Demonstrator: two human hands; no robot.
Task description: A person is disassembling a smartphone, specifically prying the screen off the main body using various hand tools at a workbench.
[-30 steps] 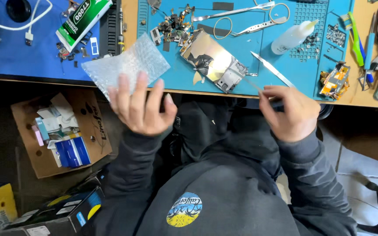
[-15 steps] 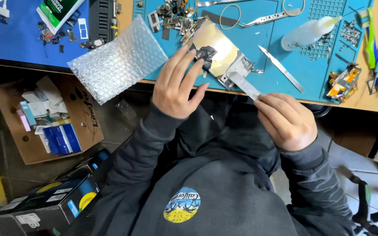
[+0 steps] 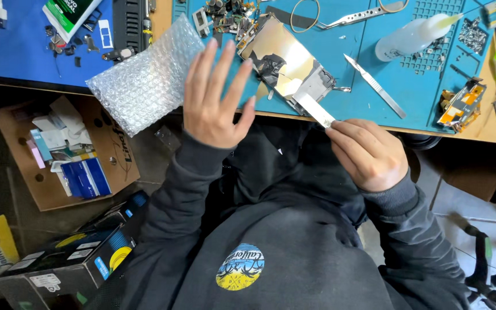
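A disassembled phone with a shiny metal plate lies on the teal work mat near the table's front edge. My right hand pinches the end of a thin white strip that runs out from the phone's lower corner. My left hand hovers just left of the phone with its fingers spread, holding nothing. A sheet of bubble wrap lies beside that hand, half over the table edge.
A scalpel, a clear squeeze bottle, tweezers and several small parts lie on the mat. A small yellow module sits at right. An open cardboard box with packets stands on the floor at left.
My left hand let go of the bubble wrap, went to the phone and now has its fingers raised and spread. My right hand rose from my lap and took hold of the white strip.
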